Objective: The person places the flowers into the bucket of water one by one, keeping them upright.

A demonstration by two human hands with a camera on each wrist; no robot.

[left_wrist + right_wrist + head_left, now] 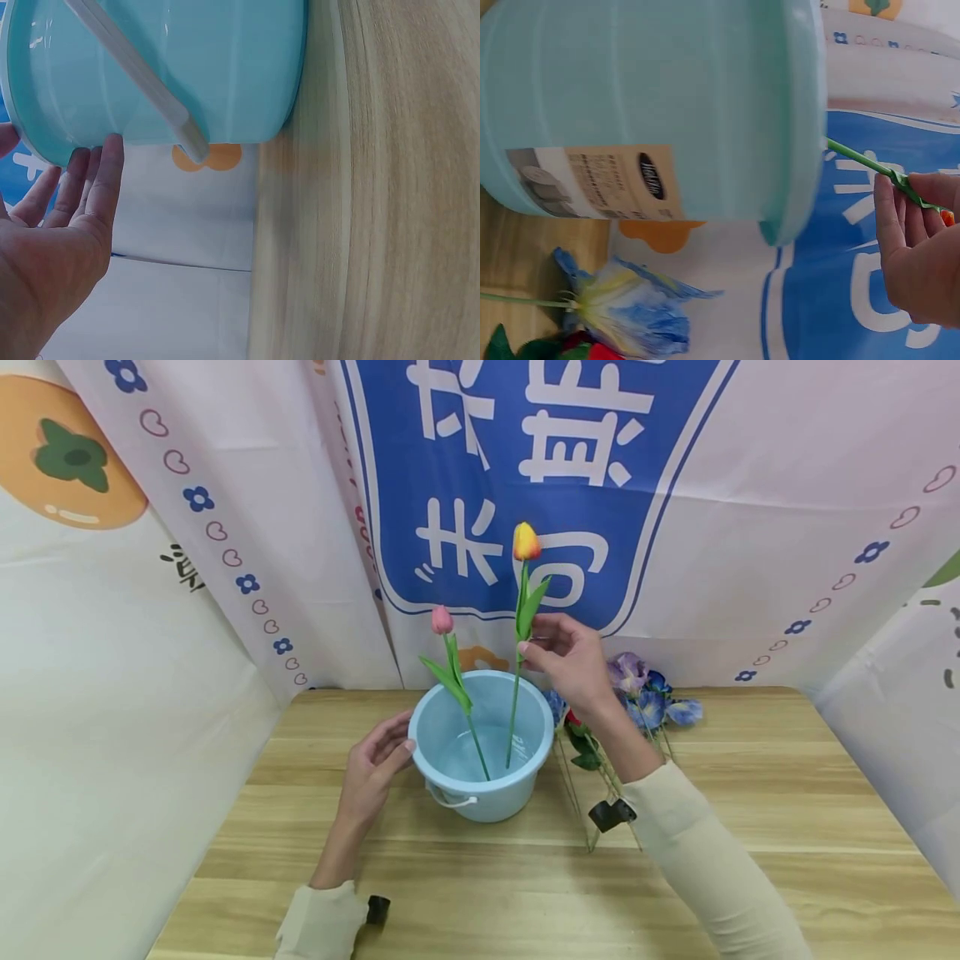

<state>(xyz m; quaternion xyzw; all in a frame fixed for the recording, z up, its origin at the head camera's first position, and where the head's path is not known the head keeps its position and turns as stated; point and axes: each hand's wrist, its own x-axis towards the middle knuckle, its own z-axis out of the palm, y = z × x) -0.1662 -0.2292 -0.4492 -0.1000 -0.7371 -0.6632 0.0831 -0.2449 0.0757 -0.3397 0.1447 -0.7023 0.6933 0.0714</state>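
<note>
A light blue bucket (483,806) stands upright on the table. Inside it leans a pink tulip (442,620), its stem reaching down to the bottom. My right hand (573,664) pinches the green stem of a yellow and red tulip (527,542) just below the bloom, among its leaves. The lower end of that stem is down inside the bucket. At the bucket's left side, my left hand (371,768) touches the outside just under the rim with fairly straight fingers, thumb tip at the rim; in the left wrist view the fingers (103,176) lie along the wall.
Right of the bucket several flowers lie on the wooden table (750,827): a purple bloom (628,672), blue ones (648,710) and a red one (604,352) partly hidden. The bucket's handle (452,799) hangs at its front left. A printed cloth (750,568) rises behind the table.
</note>
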